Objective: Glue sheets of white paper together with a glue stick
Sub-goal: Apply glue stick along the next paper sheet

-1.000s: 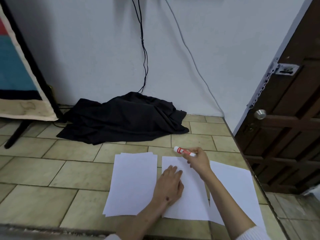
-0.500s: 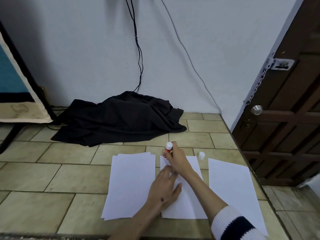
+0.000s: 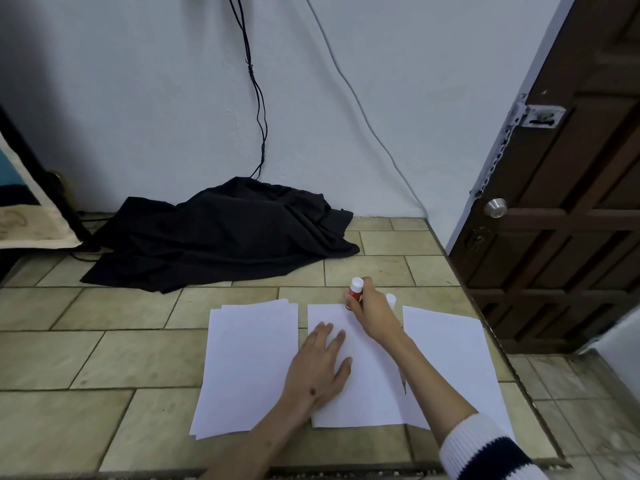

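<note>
While the beige tiled counter (image 3: 138, 358) carries everything, a crumpled black cloth (image 3: 221, 237) lies behind the middle white paper sheet (image 3: 363, 386). A paper stack (image 3: 246, 365) lies left of that sheet, another sheet (image 3: 453, 355) right. My left hand (image 3: 320, 368) presses flat on it, fingers straight. My right hand (image 3: 375, 311) grips the red glue stick (image 3: 355, 293) upright at its far edge; the small white cap (image 3: 391, 299) stands just right.

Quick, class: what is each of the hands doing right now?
Left hand: open, flat on the middle sheet.
Right hand: holding the glue stick.
</note>
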